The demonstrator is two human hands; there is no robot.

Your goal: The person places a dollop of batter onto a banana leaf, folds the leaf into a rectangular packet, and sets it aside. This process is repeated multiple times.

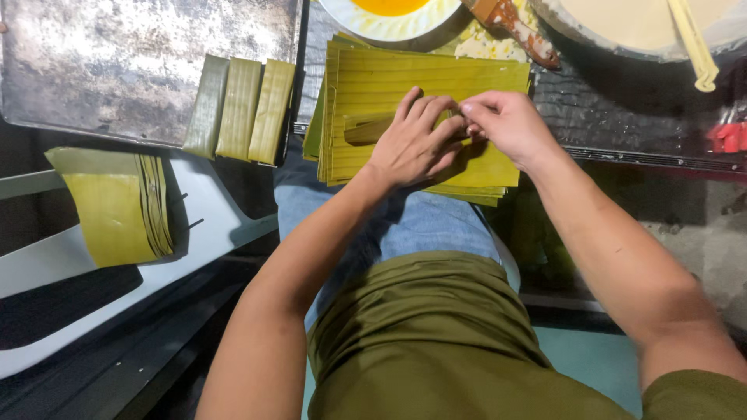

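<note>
Pressing fingers-down, both hands (left [412,144], right [502,124]) pinch a folded leaf roll [369,128] atop the banana-leaf stack [436,78].

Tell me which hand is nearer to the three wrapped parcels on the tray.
Left. The left hand lies on the leaf stack, right of the parcels. The right hand is farther right.

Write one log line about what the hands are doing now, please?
left hand: pressing folded leaf | right hand: pinching its end | under: leaf stack | tray: three wrapped parcels
</note>
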